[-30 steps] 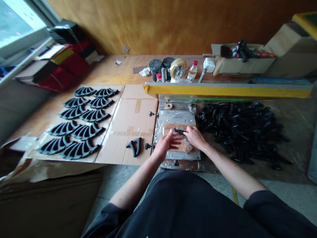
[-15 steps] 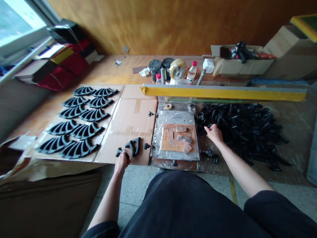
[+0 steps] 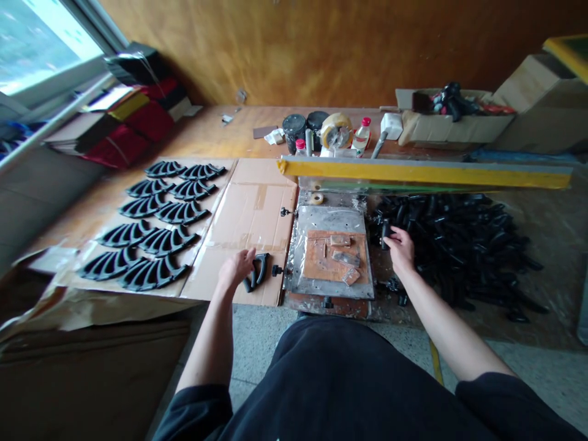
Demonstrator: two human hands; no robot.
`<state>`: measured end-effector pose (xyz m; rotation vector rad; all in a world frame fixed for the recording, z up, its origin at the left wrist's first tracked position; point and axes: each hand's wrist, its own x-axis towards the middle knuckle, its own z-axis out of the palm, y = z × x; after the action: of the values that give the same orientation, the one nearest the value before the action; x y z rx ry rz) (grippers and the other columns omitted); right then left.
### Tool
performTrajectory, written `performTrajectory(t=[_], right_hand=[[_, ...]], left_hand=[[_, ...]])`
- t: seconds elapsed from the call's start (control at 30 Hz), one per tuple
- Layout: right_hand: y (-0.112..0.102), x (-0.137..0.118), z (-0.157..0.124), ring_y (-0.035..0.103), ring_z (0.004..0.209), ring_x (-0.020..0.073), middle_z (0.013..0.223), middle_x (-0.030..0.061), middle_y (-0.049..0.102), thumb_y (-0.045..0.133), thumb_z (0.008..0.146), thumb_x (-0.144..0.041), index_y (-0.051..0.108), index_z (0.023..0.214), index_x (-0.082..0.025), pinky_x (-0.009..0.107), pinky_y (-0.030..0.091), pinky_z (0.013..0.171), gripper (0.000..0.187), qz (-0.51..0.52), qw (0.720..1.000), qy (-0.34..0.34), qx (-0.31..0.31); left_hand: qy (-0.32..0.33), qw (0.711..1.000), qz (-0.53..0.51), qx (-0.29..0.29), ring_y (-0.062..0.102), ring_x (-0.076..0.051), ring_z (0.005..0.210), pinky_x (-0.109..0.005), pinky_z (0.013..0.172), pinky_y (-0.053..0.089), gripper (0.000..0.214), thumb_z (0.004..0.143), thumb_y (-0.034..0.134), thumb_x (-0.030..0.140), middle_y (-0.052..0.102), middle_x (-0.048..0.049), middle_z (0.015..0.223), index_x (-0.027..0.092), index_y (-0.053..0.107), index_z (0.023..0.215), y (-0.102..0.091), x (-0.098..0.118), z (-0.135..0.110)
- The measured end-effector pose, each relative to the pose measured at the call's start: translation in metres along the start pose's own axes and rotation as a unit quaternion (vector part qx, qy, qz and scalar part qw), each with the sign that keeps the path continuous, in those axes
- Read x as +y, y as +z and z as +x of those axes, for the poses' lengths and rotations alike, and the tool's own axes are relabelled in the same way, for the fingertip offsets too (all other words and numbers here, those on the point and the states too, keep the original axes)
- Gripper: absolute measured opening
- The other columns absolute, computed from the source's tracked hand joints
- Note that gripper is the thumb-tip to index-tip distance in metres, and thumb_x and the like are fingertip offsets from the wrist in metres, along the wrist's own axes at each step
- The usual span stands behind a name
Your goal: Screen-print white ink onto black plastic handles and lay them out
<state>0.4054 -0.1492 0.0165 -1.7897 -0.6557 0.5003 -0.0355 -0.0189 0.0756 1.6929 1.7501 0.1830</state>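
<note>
Setting: wooden bench [image 3: 206,131] against an orange-brown wall, a flattened cardboard sheet [image 3: 250,214] on its near left part.
Left hand: left hand [image 3: 236,267] rests on the cardboard sheet, fingers loosely curled over the end of a black Y-shaped handle piece [image 3: 258,271]; whether they actually grip it cannot be told.
Handle piece axis: runs roughly from 7 to 1 o'clock, lying at 3 o'clock from the left fingers, touching them.
Right hand: right hand [image 3: 400,250] pinches a small black part [image 3: 384,233] at the near edge of the heap of black parts [image 3: 459,239].
Between hands: metal jig plate [image 3: 331,251], nearer the right hand.
Farther out: finished black pieces [image 3: 151,226] in rows at 10 o'clock; yellow-edged frame [image 3: 422,173] at 12.
Writing: none readable.
</note>
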Motion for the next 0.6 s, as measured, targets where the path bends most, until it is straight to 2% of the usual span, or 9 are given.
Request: performTrajectory(t=[0.03, 0.07, 0.17, 0.23, 0.3, 0.4, 0.43, 0.5, 0.6], right_hand=[[0.005, -0.009, -0.008, 0.063, 0.084, 0.0197, 0.098, 0.0057, 0.059, 0.059, 0.075, -0.025, 0.057, 0.114, -0.019, 0.039, 0.054, 0.079, 0.040, -0.054, 0.993, -0.084, -0.058], [0.011, -0.018, -0.016, 0.062, 0.092, 0.0204, 0.107, 0.0078, 0.059, 0.055, 0.080, -0.023, 0.060, 0.117, -0.021, 0.040, 0.052, 0.085, 0.037, -0.112, 0.971, -0.169, -0.123], [0.034, -0.042, -0.040, 0.055, 0.107, 0.0202, 0.118, 0.0075, 0.057, 0.042, 0.088, -0.010, 0.064, 0.120, -0.026, 0.038, 0.047, 0.095, 0.042, -0.254, 0.843, -0.371, -0.295], [0.046, -0.051, -0.051, 0.054, 0.106, 0.0211, 0.114, 0.0084, 0.060, 0.042, 0.089, -0.007, 0.066, 0.119, -0.026, 0.037, 0.048, 0.093, 0.043, -0.325, 0.775, -0.428, -0.333], [0.052, -0.054, -0.057, 0.054, 0.103, 0.0227, 0.112, 0.0103, 0.062, 0.044, 0.089, -0.008, 0.065, 0.121, -0.024, 0.037, 0.049, 0.090, 0.042, -0.380, 0.742, -0.442, -0.331], [0.045, -0.053, -0.058, 0.054, 0.109, 0.0237, 0.120, 0.0099, 0.061, 0.050, 0.088, -0.010, 0.063, 0.125, -0.028, 0.039, 0.049, 0.092, 0.043, -0.404, 0.732, -0.436, -0.334], [0.039, -0.052, -0.055, 0.054, 0.111, 0.0233, 0.122, 0.0084, 0.060, 0.053, 0.087, -0.012, 0.064, 0.123, -0.029, 0.040, 0.048, 0.094, 0.041, -0.401, 0.744, -0.421, -0.329], [0.018, -0.050, -0.041, 0.057, 0.108, 0.0215, 0.116, 0.0066, 0.064, 0.056, 0.086, -0.018, 0.067, 0.115, -0.026, 0.039, 0.051, 0.092, 0.032, -0.397, 0.794, -0.364, -0.282], [-0.020, -0.052, -0.006, 0.063, 0.089, 0.0207, 0.092, 0.0080, 0.067, 0.041, 0.092, -0.026, 0.069, 0.100, -0.014, 0.039, 0.058, 0.076, 0.031, -0.409, 0.854, -0.270, -0.173]], left_hand=[[0.028, 0.999, -0.026, 0.001, 0.059, -0.017, 0.056, -0.029, 0.060, 0.046, 0.042, 0.087, 0.041, 0.054, 0.063, -0.0033, 0.060, 0.019, 0.064, 0.084, -0.002, 0.023, -0.001], [0.077, 0.993, -0.087, 0.012, 0.059, -0.015, 0.057, -0.026, 0.058, 0.045, 0.045, 0.088, 0.039, 0.056, 0.064, -0.0034, 0.064, 0.019, 0.064, 0.090, -0.005, 0.049, -0.003], [0.218, 0.933, -0.287, 0.024, 0.056, -0.011, 0.054, -0.022, 0.053, 0.044, 0.050, 0.088, 0.041, 0.060, 0.063, -0.0011, 0.064, 0.020, 0.059, 0.112, -0.014, 0.133, -0.016], [0.270, 0.892, -0.360, 0.034, 0.054, -0.010, 0.051, -0.021, 0.052, 0.043, 0.053, 0.090, 0.037, 0.061, 0.062, -0.0008, 0.064, 0.019, 0.057, 0.113, -0.021, 0.179, -0.026], [0.298, 0.870, -0.392, 0.025, 0.052, -0.009, 0.049, -0.022, 0.051, 0.043, 0.057, 0.092, 0.030, 0.063, 0.060, -0.0010, 0.061, 0.017, 0.059, 0.108, -0.026, 0.208, -0.036], [0.303, 0.863, -0.405, 0.009, 0.053, -0.010, 0.050, -0.023, 0.050, 0.043, 0.061, 0.093, 0.026, 0.063, 0.059, -0.0015, 0.060, 0.016, 0.063, 0.105, -0.024, 0.213, -0.051], [0.298, 0.864, -0.405, 0.009, 0.054, -0.010, 0.053, -0.023, 0.052, 0.043, 0.061, 0.093, 0.027, 0.063, 0.060, -0.0023, 0.063, 0.016, 0.064, 0.105, -0.022, 0.206, -0.056], [0.270, 0.877, -0.397, 0.005, 0.057, -0.012, 0.061, -0.023, 0.055, 0.044, 0.059, 0.092, 0.031, 0.062, 0.063, -0.0040, 0.072, 0.016, 0.066, 0.105, -0.013, 0.183, -0.067], [0.187, 0.911, -0.363, -0.054, 0.053, -0.012, 0.061, -0.023, 0.053, 0.041, 0.059, 0.089, 0.038, 0.062, 0.063, -0.0038, 0.075, 0.015, 0.068, 0.107, 0.013, 0.139, -0.079]])
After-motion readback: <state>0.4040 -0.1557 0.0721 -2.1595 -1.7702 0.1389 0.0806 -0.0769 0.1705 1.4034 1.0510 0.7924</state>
